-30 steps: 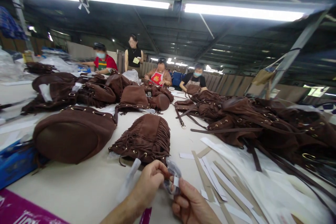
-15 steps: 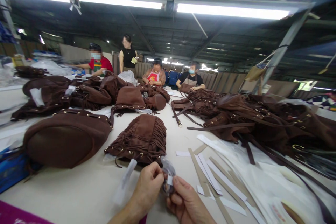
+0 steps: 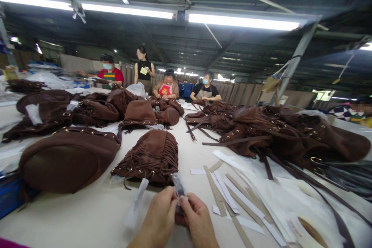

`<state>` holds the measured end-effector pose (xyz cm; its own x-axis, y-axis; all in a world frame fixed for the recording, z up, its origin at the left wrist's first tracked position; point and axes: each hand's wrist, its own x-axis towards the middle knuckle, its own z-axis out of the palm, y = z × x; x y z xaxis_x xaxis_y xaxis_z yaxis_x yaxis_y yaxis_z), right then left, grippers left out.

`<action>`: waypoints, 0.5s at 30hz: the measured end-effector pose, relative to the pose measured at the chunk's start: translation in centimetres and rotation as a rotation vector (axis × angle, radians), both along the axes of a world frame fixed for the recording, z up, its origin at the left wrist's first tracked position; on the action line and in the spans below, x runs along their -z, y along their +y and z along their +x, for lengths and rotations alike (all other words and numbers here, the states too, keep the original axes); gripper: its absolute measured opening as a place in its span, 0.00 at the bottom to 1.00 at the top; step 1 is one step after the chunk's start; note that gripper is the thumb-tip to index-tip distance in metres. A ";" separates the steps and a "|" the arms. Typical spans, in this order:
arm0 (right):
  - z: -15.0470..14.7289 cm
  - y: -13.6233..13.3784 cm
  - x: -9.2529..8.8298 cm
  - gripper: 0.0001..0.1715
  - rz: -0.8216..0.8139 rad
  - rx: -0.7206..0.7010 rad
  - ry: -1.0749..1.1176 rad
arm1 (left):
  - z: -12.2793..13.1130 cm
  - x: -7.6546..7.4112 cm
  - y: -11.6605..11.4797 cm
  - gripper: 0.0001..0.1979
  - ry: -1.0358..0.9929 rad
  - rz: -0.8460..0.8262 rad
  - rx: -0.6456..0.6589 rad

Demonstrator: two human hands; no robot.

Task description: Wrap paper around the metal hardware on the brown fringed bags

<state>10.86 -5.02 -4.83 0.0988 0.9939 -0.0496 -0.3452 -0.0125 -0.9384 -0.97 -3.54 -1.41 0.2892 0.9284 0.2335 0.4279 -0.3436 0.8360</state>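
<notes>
Just in front of a brown fringed bag [image 3: 151, 155], my left hand [image 3: 159, 217] and my right hand [image 3: 199, 217] are close together. Their fingers pinch a clear plastic wrapping [image 3: 179, 184] with something dark inside. What the dark part is, I cannot make out. The wrapping's upper end touches or overlaps the bag's lower right edge. The bag lies on the table with its row of gold eyelets towards me. Left of my hands, a whitish wrapped strip [image 3: 138, 201] runs from the bag's edge down over the tabletop.
A large brown bag [image 3: 66, 159] lies at left, with more bags [image 3: 99, 108] behind. Another heap of brown bags and straps [image 3: 261, 128] covers the right. Paper strips [image 3: 223, 190], white sheets [image 3: 290, 197] and a tape roll [image 3: 308, 232] lie at right. Several co-workers [image 3: 205, 91] are beyond.
My fingers have drawn closer together, and the plastic wrapping now stands more upright between them. The camera view has shifted slightly. The fringed bag stays in place.
</notes>
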 end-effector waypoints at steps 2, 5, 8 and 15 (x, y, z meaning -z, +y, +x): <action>-0.1 -0.1 -0.3 0.29 0.007 0.020 -0.097 | 0.1 1.3 -0.4 0.11 0.194 0.183 0.015; 0.2 -0.3 -1.0 0.28 0.041 0.058 -0.230 | 0.7 4.3 -0.3 0.20 0.449 0.475 0.053; 0.6 -0.2 -1.0 0.28 0.063 0.025 -0.258 | 1.0 6.1 0.3 0.24 0.617 0.636 0.030; 3.4 0.2 -1.2 0.24 -0.058 -0.133 -0.461 | -4.0 -1.2 -1.3 0.15 0.366 0.534 0.157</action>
